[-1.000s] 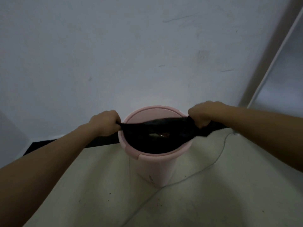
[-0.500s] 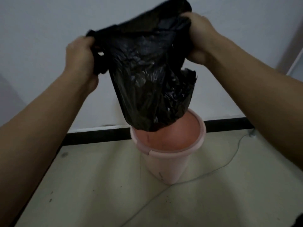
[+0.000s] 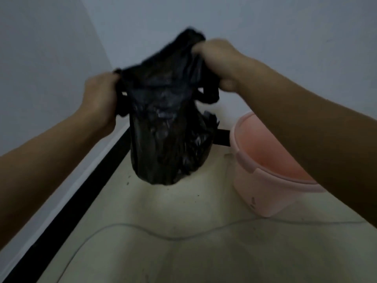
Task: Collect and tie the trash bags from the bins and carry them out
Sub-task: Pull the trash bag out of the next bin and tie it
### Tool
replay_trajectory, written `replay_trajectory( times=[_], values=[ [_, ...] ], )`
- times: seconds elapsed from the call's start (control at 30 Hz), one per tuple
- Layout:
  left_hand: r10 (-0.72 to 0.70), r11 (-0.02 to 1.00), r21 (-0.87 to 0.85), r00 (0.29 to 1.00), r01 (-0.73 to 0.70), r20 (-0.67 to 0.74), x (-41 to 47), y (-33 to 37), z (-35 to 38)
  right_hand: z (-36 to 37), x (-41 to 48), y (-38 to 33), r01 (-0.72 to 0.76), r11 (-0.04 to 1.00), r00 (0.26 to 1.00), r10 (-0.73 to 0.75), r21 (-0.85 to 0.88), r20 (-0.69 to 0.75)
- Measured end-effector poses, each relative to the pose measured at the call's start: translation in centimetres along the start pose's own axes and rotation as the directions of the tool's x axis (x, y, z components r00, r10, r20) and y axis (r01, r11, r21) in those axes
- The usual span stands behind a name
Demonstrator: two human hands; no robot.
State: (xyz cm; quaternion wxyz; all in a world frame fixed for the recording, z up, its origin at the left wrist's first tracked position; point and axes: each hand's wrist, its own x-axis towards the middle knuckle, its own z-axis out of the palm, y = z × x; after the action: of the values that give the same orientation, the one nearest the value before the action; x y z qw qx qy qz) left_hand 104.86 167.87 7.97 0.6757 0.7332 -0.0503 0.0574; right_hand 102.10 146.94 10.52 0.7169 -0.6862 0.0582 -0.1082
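Nearest: pale floor, thin cable snaking across it, a few dark specks. Both forearms reaching in from the lower corners.

Left hand clenched around the left side of the trash bag mouth, black plastic bunched in the fist, a loop hanging below the knuckles. Right hand higher and a bit farther out, fingers curled around the right side of the bag mouth, another loop of plastic dangling under the wrist.

Bag held up in the air between the two fists, mouth stretched on a slant from low left to high right. Body hanging straight down below both grips, crumpled and shiny, bottom off the floor. Contents hidden.

Pink bin standing on the floor just right of the bag, not touching it, partly behind the right forearm, pink inner wall showing.

Black baseboard running along the left wall and behind the bag toward the corner. Grey-white walls farthest back.

Frame blurred, finger detail soft.
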Motion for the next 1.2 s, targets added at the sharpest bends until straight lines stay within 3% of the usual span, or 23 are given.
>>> replay_trajectory(
  times=[0.07,0.13,0.23,0.3,0.33,0.37,0.43,0.53,0.63,0.7,0.8,0.9,1.0,1.1,1.13,1.2],
  values=[
    [-0.088,0.983,0.166,0.995,0.081,0.038,-0.5,-3.9,-1.8,1.7,-0.4,4.0,-0.021,0.925,0.997,0.048,-0.381,0.063],
    [-0.223,0.918,0.352,0.972,0.181,0.08,-1.0,-6.7,-3.3,2.7,-0.5,7.7,-0.034,0.793,0.974,0.163,-0.608,0.159],
    [-0.472,0.679,0.701,0.861,0.218,0.19,-0.4,-10.0,-5.6,3.5,-1.1,11.9,0.052,0.546,0.906,0.326,-0.836,0.27],
    [-0.629,0.545,0.817,0.736,0.189,0.25,0.5,-10.8,-6.7,3.8,-1.3,13.4,0.126,0.398,0.876,0.385,-0.909,0.29],
    [-0.64,0.525,0.83,0.73,0.188,0.24,1.3,-10.8,-7.0,3.9,-1.0,13.8,0.124,0.381,0.875,0.394,-0.916,0.282],
    [-0.612,0.536,0.822,0.758,0.189,0.224,2.1,-10.7,-7.3,3.8,-0.4,13.9,0.094,0.391,0.876,0.405,-0.915,0.263],
    [-0.536,0.648,0.721,0.82,0.245,0.203,3.3,-10.4,-7.6,3.7,0.7,13.5,-0.076,0.555,0.872,0.44,-0.828,0.214],
    [-0.538,0.791,0.491,0.798,0.366,0.272,3.9,-10.3,-8.8,3.3,1.0,12.5,-0.371,0.781,0.856,0.498,-0.503,0.14],
    [-0.545,0.832,0.323,0.777,0.452,0.316,4.3,-10.7,-10.7,3.4,1.4,11.3,-0.509,0.855,0.839,0.518,-0.093,0.167],
    [-0.55,0.835,0.202,0.763,0.512,0.34,4.6,-10.9,-11.4,3.2,1.6,9.9,-0.481,0.871,0.872,0.464,0.098,0.156],
    [-0.516,0.83,-0.027,0.787,0.556,0.338,5.3,-11.7,-11.7,2.2,1.5,8.3,-0.379,0.914,0.923,0.362,0.143,0.13],
    [-0.474,0.815,-0.116,0.768,0.568,0.431,5.7,-12.0,-12.5,1.6,0.4,8.6,-0.376,0.924,0.914,0.381,-0.066,0.138],
    [-0.596,0.802,0.356,0.598,0.48,0.535,4.9,-13.1,-13.1,0.8,-0.5,10.9,-0.41,0.776,0.848,0.518,-0.479,0.113],
    [-0.754,0.616,0.75,0.456,0.242,0.472,3.8,-14.7,-12.3,0.2,-0.9,13.0,-0.394,0.482,0.702,0.708,-0.782,0.083],
    [-0.771,0.565,0.814,0.439,0.136,0.462,3.6,-15.2,-11.9,0.3,-0.9,13.5,-0.356,0.397,0.678,0.733,-0.846,0.059],
    [-0.73,0.513,0.855,0.488,-0.073,0.479,3.5,-16.1,-10.9,1.3,-0.7,14.2,-0.282,0.292,0.703,0.711,-0.914,0.01]
  ],
)
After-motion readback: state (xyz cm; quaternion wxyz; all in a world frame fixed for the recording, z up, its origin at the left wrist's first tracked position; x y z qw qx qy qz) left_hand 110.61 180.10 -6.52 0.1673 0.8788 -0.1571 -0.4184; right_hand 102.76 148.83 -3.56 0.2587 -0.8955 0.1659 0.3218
